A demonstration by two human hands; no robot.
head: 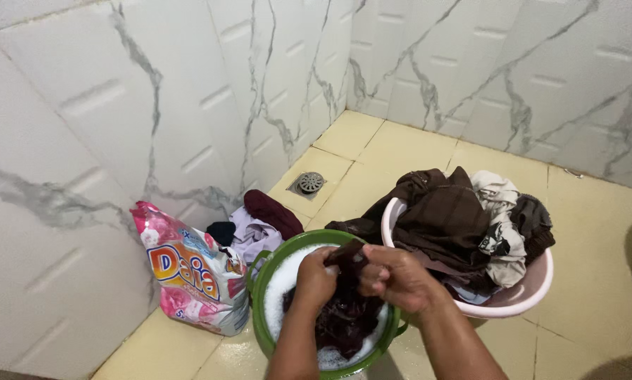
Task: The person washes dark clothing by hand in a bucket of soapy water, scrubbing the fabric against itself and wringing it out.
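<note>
My left hand [316, 278] and right hand [399, 278] both clench a dark wet cloth [344, 317] over the green basin [259, 295]; detergent bag [192, 278] left of basin; pink tub [534, 288] right.

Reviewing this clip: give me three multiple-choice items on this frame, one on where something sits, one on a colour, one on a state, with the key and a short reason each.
1. Where does the detergent bag stand?
A. Against the wall, left of the green basin
B. Inside the pink basin
C. On the floor drain

2. What colour is the basin heaped with clothes?
A. Blue
B. Pink
C. Black

3. What is the state of the dark cloth in the hands?
A. Folded dry on the floor
B. Hanging on the wall
C. Wet, held over suds in the green basin

Key: 1 A, the bag leans by the tiled wall beside the green basin. 2 B, its rim shows pale pink under the brown pile. 3 C, the left hand and right hand grip it above white foam.
</note>
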